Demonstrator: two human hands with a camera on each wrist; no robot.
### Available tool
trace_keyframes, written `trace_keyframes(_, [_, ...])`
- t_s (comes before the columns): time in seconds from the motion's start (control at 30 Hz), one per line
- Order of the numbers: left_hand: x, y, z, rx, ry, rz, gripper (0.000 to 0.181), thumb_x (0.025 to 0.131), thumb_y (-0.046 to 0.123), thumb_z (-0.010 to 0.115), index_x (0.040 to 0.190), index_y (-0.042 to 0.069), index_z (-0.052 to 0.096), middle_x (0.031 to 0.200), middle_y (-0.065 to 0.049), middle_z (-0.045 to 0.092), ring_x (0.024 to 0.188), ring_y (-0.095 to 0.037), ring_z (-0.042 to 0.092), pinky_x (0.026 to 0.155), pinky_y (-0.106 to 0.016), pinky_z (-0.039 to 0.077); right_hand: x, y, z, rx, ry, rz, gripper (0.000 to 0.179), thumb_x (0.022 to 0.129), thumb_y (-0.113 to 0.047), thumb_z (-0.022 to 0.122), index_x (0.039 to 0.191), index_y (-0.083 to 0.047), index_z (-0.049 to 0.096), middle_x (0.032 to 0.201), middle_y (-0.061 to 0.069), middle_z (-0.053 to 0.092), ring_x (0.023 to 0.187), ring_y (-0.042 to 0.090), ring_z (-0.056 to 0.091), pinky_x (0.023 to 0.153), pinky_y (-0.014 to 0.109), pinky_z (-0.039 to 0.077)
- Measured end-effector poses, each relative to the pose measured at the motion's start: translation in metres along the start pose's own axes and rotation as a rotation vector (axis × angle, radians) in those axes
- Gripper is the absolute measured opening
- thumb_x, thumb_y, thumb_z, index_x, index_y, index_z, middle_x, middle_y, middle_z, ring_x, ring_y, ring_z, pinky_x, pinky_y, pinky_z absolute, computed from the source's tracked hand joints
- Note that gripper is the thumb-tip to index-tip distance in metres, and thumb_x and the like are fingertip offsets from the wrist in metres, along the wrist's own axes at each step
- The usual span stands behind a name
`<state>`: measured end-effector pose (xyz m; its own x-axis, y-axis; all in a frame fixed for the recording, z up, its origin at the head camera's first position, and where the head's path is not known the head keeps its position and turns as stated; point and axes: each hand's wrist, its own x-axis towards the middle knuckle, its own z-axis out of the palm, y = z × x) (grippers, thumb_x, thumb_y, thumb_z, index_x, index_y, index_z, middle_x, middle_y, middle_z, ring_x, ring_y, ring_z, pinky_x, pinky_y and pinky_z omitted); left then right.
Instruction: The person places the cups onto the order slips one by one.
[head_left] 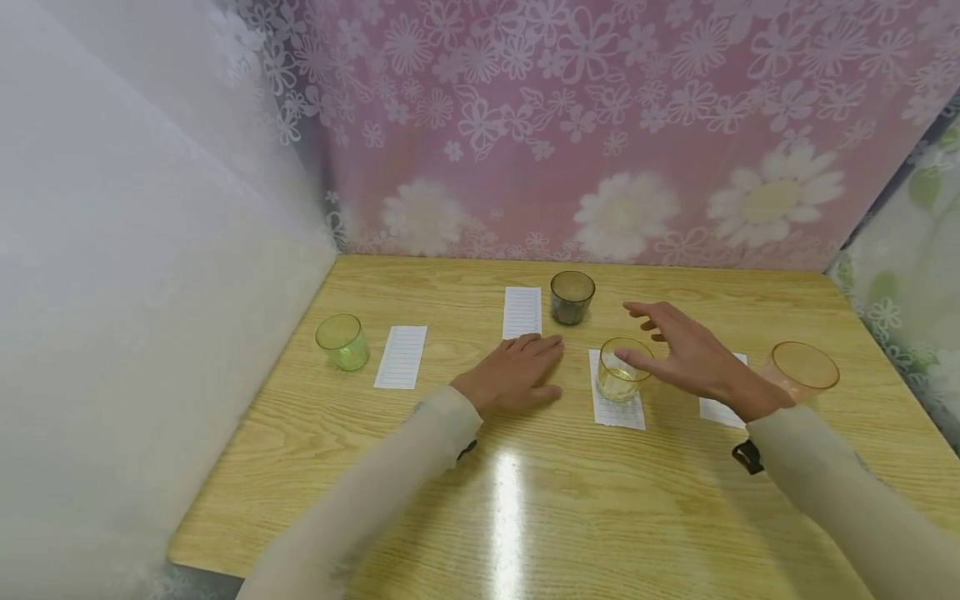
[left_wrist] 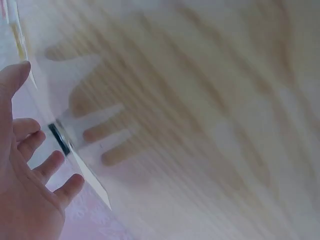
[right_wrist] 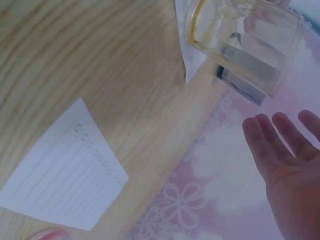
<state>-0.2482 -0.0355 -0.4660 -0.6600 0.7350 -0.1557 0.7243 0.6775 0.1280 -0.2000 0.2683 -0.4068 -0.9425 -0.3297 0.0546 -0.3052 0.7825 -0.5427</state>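
A pale yellow glass (head_left: 618,385) stands upright on a lined paper slip (head_left: 628,416). Beside it hovers my right hand (head_left: 693,358), fingers extended and apart, the thumb overlapping the rim in the head view. In the right wrist view, the fingers show separate from the glass (right_wrist: 250,50). My left hand (head_left: 517,375) is low over the wooden table, palm down with fingers spread, left of the yellow glass. Its fingertips reach the lower edge of another lined slip (head_left: 522,310). A dark grey glass (head_left: 572,312) stands just right of that slip.
A green glass (head_left: 349,353) stands far left, next to a lined slip (head_left: 401,358). On the right, an orange-pink glass (head_left: 813,382) stands beside a slip (head_left: 720,412) partly hidden by my right arm. A pink floral curtain (head_left: 525,150) borders the table's back edge.
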Motion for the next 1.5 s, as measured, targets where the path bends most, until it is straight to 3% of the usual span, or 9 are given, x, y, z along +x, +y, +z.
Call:
trace_keyframes(0.33, [0.0,-0.03,-0.01,0.041,0.061,-0.086,0.064,0.119,0.049,0.037,0.174,0.018,0.028,0.181,-0.001,0.026,0.165,-0.027,0.03,0.131,-0.052,0.036,0.021,-0.006,-0.01,0.006,-0.003,-0.005,0.078,0.105,-0.054,0.069,0.168,-0.018,0.041,0.163,0.019,0.046,0.142,0.044,0.054,0.112,0.066,0.051])
trace_keyframes(0.57, [0.0,-0.047,-0.014,-0.021,0.067,-0.157,0.061,0.12,0.045,0.037,0.174,0.017,0.029,0.181,-0.003,0.027,0.166,-0.029,0.029,0.131,-0.055,0.035,0.038,-0.01,-0.019,-0.024,-0.01,0.005,0.074,0.104,-0.057,0.068,0.163,-0.017,0.047,0.162,0.018,0.047,0.141,0.044,0.055,0.11,0.066,0.051])
trace_keyframes(0.77, [0.001,-0.057,-0.017,0.002,0.084,-0.194,0.059,0.121,0.043,0.033,0.173,0.016,0.031,0.18,-0.005,0.029,0.165,-0.029,0.032,0.129,-0.056,0.038,0.052,-0.012,-0.024,-0.077,-0.021,-0.011,0.074,0.104,-0.057,0.068,0.161,-0.014,0.05,0.163,0.019,0.045,0.138,0.044,0.057,0.106,0.065,0.053])
trace_keyframes(1.03, [0.006,-0.066,-0.021,0.006,0.093,-0.253,0.059,0.121,0.042,0.033,0.174,0.016,0.029,0.18,-0.005,0.029,0.165,-0.029,0.031,0.13,-0.056,0.037,0.072,-0.015,-0.028,-0.129,-0.025,-0.036,0.07,0.104,-0.056,0.07,0.157,-0.013,0.055,0.161,0.019,0.046,0.133,0.041,0.06,0.103,0.062,0.055])
trace_keyframes(1.5, [0.013,-0.066,-0.021,-0.044,0.107,-0.276,0.056,0.121,0.036,0.039,0.172,0.014,0.033,0.179,-0.006,0.032,0.163,-0.031,0.034,0.129,-0.058,0.038,0.097,-0.013,-0.032,-0.128,-0.062,-0.029,0.063,0.103,-0.045,0.074,0.15,-0.006,0.06,0.164,0.027,0.042,0.132,0.044,0.06,0.103,0.064,0.054])
